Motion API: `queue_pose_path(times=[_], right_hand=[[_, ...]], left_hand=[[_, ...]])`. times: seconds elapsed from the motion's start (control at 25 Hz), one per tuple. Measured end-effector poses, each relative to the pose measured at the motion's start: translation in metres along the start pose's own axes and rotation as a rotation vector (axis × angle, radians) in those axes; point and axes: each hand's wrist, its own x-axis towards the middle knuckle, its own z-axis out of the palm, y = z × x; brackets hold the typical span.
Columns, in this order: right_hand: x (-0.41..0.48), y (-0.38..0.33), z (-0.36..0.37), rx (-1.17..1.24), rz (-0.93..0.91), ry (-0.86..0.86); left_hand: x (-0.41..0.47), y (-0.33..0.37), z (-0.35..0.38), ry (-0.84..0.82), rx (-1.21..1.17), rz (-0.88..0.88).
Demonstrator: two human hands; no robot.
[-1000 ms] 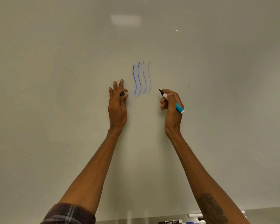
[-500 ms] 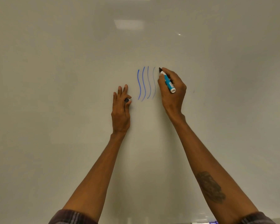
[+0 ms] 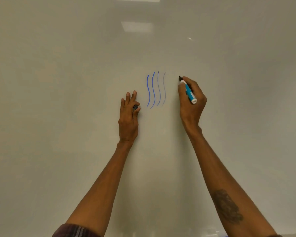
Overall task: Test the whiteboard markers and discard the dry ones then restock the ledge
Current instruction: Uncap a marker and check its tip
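While our right hand (image 3: 192, 100) pinches the blue marker (image 3: 189, 92) in curled fingers, its long axis slants up-left, dark tip at the whiteboard (image 3: 229, 48) just right of the four blue strokes (image 3: 155, 89). Our left hand (image 3: 128, 117) pinches the cap (image 3: 135, 107) left of them.
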Motion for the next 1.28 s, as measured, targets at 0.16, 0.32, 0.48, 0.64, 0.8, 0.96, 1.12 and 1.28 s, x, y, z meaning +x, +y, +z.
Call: queue_pose_path(times=[0.16, 0.32, 0.48, 0.64, 0.8, 0.96, 1.12, 1.28], right_hand=[[-0.011, 0.013, -0.006, -0.157, -0.124, -0.133], [-0.065, 0.029, -0.026, -0.132, -0.055, -0.149], [-0.087, 0.025, -0.030, 0.188, 0.386, -0.211], [-0.113, 0.016, -0.027, 0.543, 0.758, -0.253], [-0.157, 0.002, -0.016, 0.723, 0.971, -0.298], [-0.204, -0.008, -0.004, 0.838, 1.116, -0.338], [-0.246, -0.013, 0.007, 0.789, 1.179, -0.383], [-0.275, -0.017, 0.019, 0.767, 1.229, -0.407]], left_hand=[[0.000, 0.000, 0.001, 0.005, 0.013, 0.018], [-0.002, 0.001, 0.000, -0.005, 0.027, 0.018], [-0.003, 0.007, -0.004, -0.033, 0.019, -0.013], [-0.022, 0.020, -0.014, 0.021, -0.135, -0.199], [-0.059, 0.037, -0.035, 0.143, -0.378, -0.529], [-0.102, 0.032, -0.056, 0.368, -0.578, -0.843], [-0.136, 0.022, -0.076, 0.439, -0.626, -0.990], [-0.159, 0.011, -0.097, 0.414, -0.604, -1.028]])
